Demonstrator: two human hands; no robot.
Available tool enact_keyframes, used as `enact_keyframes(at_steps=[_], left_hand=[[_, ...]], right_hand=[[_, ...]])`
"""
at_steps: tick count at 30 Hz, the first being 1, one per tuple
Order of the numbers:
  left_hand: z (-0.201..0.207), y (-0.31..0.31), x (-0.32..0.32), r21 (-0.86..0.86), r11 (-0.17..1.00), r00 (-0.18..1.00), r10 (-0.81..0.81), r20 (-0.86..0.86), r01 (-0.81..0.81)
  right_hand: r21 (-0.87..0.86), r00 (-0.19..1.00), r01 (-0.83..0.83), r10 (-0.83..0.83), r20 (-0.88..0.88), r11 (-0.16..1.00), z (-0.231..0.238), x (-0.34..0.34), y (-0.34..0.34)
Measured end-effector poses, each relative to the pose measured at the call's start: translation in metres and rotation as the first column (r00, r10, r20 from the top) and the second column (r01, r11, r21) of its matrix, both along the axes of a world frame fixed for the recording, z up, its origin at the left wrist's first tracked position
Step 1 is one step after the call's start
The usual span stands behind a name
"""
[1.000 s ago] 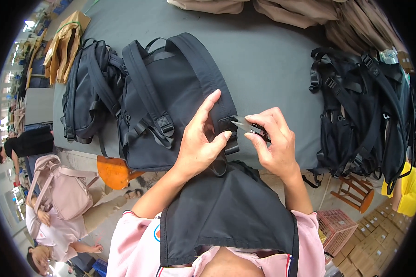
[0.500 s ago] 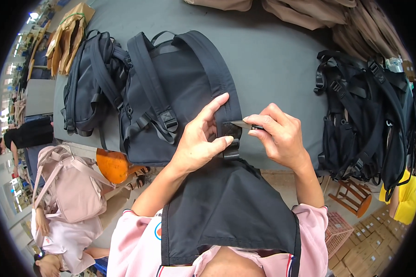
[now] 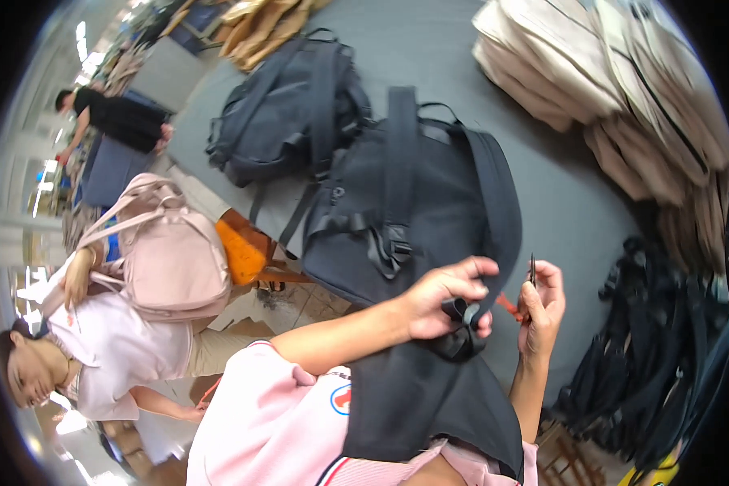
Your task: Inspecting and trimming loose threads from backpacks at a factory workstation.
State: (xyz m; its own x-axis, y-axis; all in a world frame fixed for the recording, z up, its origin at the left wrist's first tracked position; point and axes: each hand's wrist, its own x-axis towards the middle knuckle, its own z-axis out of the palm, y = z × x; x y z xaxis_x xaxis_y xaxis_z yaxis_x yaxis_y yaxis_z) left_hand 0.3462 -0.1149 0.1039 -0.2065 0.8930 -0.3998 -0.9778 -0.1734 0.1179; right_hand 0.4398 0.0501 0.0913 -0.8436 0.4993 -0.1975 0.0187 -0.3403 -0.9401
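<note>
A dark navy backpack (image 3: 441,215) lies on the grey table, its shoulder straps facing up. My left hand (image 3: 445,300) is closed around the lower end of the right-hand shoulder strap (image 3: 500,202), where black webbing and a buckle (image 3: 460,312) show between the fingers. Just right of the strap, my right hand (image 3: 541,312) grips small pointed thread snips (image 3: 533,269), blades upward. A red-orange piece (image 3: 509,306) shows beside that hand; whether it belongs to the snips I cannot tell. The fingers partly hide the snips' handle.
Another dark backpack (image 3: 287,113) lies to the left. Beige bags (image 3: 559,61) are heaped at the far right, black backpacks (image 3: 644,348) at the near right. On the left, a co-worker holds a pink backpack (image 3: 178,259) beside an orange stool (image 3: 243,247).
The view has turned, and the backpack appears farther right. My left hand has closed on the strap end. My right hand has drawn away from the strap, and the snips now point up.
</note>
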Motion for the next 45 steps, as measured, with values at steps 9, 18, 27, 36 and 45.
enact_keyframes(at_steps=[9,18,27,36,45], left_hand=[[0.004,-0.018,0.004,-0.352,0.924,0.736,-0.342,-0.584,0.15],[0.015,0.002,0.009,-0.171,0.907,-0.412,-0.335,-0.848,-0.384],[0.024,0.026,-0.01,-0.01,0.992,-0.531,-0.076,-0.844,-0.125],[0.016,0.018,-0.02,-0.154,0.985,0.021,-0.153,-0.988,-0.076],[0.017,0.021,-0.02,-0.189,0.979,-0.09,-0.196,-0.977,-0.076]], right_hand=[[-0.343,1.0,0.001,0.01,0.029,0.939,0.008,-0.03,-0.031],[0.129,0.96,0.259,-0.24,-0.143,0.957,0.022,-0.04,-0.028],[-0.318,0.999,-0.017,0.001,-0.051,0.948,-0.014,-0.033,-0.012],[0.644,0.995,0.084,-0.103,-0.008,0.76,0.029,0.024,-0.003],[0.888,0.998,-0.051,0.059,0.027,0.457,0.042,0.024,0.016]])
